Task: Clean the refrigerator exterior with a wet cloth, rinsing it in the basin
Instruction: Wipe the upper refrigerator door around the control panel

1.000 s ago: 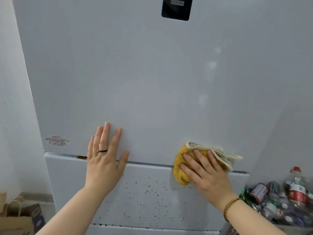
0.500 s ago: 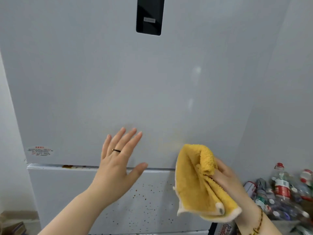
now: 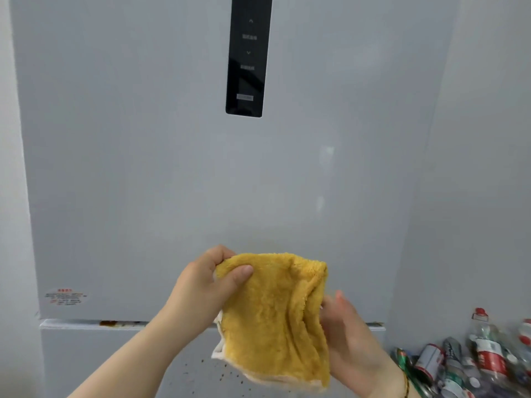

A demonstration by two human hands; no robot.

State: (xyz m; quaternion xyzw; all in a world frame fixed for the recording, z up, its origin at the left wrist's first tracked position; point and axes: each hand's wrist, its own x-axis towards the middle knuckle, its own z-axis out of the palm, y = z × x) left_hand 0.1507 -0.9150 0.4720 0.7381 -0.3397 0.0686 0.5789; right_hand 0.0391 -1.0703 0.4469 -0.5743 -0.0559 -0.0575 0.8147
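Cloth (image 3: 275, 317) had left the lower edge of the refrigerator door (image 3: 143, 182), where our right hand (image 3: 350, 340) pressed it a second before, and hung spread. Our left hand (image 3: 201, 285), lifted off that door, pinched the cloth's top corner; the right held the other edge. We judged a refold, specks (image 3: 222, 374) remaining below.

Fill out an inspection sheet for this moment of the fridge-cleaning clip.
Surface: upper fridge door looks plain; brown stain on the lower door's top edge, brown specks on its face.
Job's things: yellow cloth held up in front of the door; basin not in view.
Clutter: bottles and cans piled at lower right.
Grippers: left hand pinches the cloth's top corner; right hand at its right edge, grip blurred.
Cables: nothing seen.
Surroundings: black control panel and label sticker on the door; wall to the right.
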